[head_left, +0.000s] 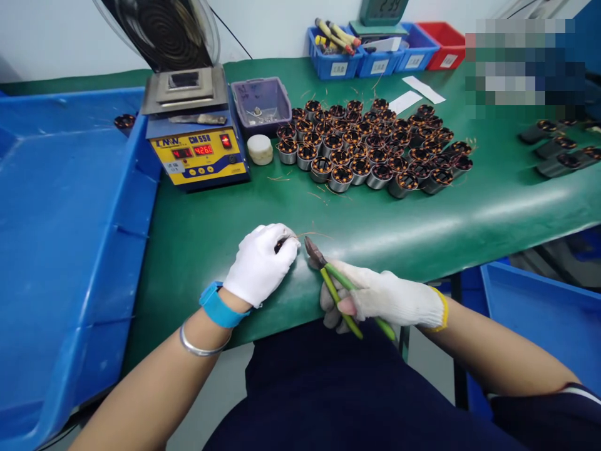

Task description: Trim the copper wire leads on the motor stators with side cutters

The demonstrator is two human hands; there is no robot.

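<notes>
Holds a small dark part [280, 245] in the left hand [260, 263], white-gloved, with the grip curled closed around it, over the near middle of the desk [422, 232]. Cannot tell the part's full shape, mostly hidden by the glove. Has thin copper wires [315, 234] reaching right from the fingertips, toward the pliers [315, 254].

Holds these pliers in the right hand [375, 294], also gloved, with the grip wrapped around the green handles, the tip pointing far and left, near the left hand but apart from it. Cannot tell whether the jaws meet.

Farther off, just right of centre, has a dense cluster of metal cylinders [340, 180] with copper windings, mostly upright, and loose wire clippings [318, 198] on the near side. At far left, has a blue-and-yellow heating unit [201, 164] reading 426, with a flat metal tool [200, 119] on top; just right of it, a round white container [260, 150] and a purple bin [260, 103]. Along the far edge, has blue bins [338, 66] and a red bin [442, 56]. At far right, has more cylinders [556, 145] lying tilted; at left, a large blue tray [70, 219].
</notes>
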